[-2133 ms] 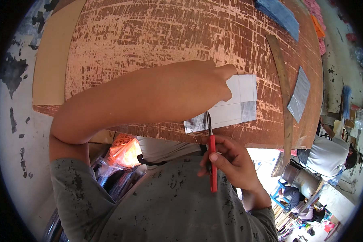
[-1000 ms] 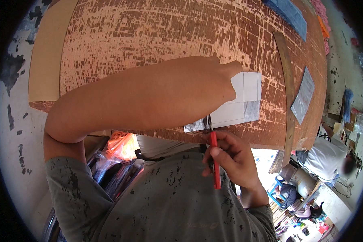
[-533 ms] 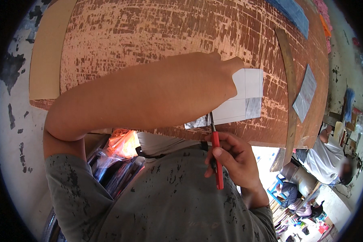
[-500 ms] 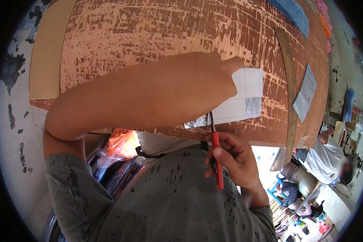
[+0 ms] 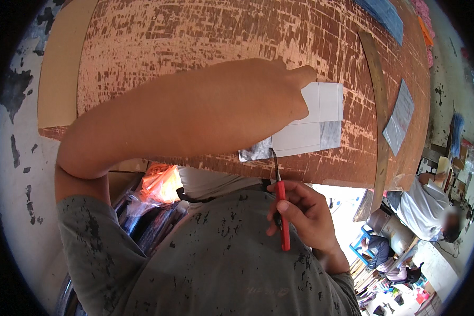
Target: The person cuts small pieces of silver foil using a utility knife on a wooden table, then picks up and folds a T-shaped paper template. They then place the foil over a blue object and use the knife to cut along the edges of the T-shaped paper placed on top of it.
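Observation:
My left forearm reaches across the worktable, and my left hand (image 5: pixel 292 89) lies over a white sheet (image 5: pixel 329 101) marked with thin lines. One finger stretches out toward the right; the others are mostly hidden. Silvery patches show at the sheet's near left corner and right side. My right hand (image 5: pixel 304 211), closed with the thumb along the handle, grips a red-handled cutting tool (image 5: pixel 282 210) with a narrow dark blade. Its tip is at the sheet's near edge, beside the left silvery patch. Whether the tool has one blade or two I cannot make out.
The scratched brown tabletop (image 5: pixel 195 37) carries a long wooden strip (image 5: pixel 378 105) and a silvery piece (image 5: pixel 398 115) at right. A tan board (image 5: pixel 63 68) lies along the left edge, and a blue sheet (image 5: pixel 384 18) far right. Other people sit in the right background.
The red-handled tool has drawn back slightly toward me relative to the sheet, and its blade looks narrower. The view has shifted a little; my left hand stays over the sheet.

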Demonstrator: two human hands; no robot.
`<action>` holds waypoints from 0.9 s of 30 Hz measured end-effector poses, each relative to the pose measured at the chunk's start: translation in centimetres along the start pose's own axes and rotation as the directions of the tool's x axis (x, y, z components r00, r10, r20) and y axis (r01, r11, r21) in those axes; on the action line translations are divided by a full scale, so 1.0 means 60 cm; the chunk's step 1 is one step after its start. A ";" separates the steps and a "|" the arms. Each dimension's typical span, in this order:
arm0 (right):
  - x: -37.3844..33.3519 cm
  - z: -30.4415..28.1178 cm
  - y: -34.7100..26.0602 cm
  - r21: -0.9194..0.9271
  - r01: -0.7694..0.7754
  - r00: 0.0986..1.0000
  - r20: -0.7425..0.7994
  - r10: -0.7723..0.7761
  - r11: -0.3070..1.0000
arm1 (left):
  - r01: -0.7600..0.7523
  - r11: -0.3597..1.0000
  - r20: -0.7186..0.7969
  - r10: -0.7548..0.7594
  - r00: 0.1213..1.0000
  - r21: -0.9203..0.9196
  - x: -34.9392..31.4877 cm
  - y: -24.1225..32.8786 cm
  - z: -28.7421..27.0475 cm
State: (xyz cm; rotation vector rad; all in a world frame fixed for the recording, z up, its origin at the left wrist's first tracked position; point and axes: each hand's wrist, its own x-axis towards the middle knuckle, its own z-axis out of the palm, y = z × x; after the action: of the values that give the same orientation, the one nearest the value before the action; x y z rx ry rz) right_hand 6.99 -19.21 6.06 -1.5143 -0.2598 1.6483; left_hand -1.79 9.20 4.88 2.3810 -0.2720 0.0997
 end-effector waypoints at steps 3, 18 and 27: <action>-0.005 -0.002 0.003 0.045 -0.033 0.999 0.021 0.032 0.998 | 0.004 1.000 -0.004 -0.004 1.000 -0.005 0.001 0.000 0.002; -0.026 -0.015 0.011 0.036 -0.044 0.998 0.056 0.042 0.998 | 0.040 0.999 -0.023 -0.041 0.999 -0.036 -0.004 -0.006 0.002; -0.032 -0.019 -0.078 -0.891 0.304 0.836 0.080 -0.543 0.337 | 0.075 0.993 -0.039 -0.079 0.996 -0.096 -0.013 -0.020 0.005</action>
State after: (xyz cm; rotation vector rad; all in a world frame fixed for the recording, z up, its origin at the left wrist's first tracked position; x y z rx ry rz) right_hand 9.87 -18.15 10.20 -2.1034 -1.4703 0.8236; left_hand -2.27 10.00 3.72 2.2890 -0.1604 0.0997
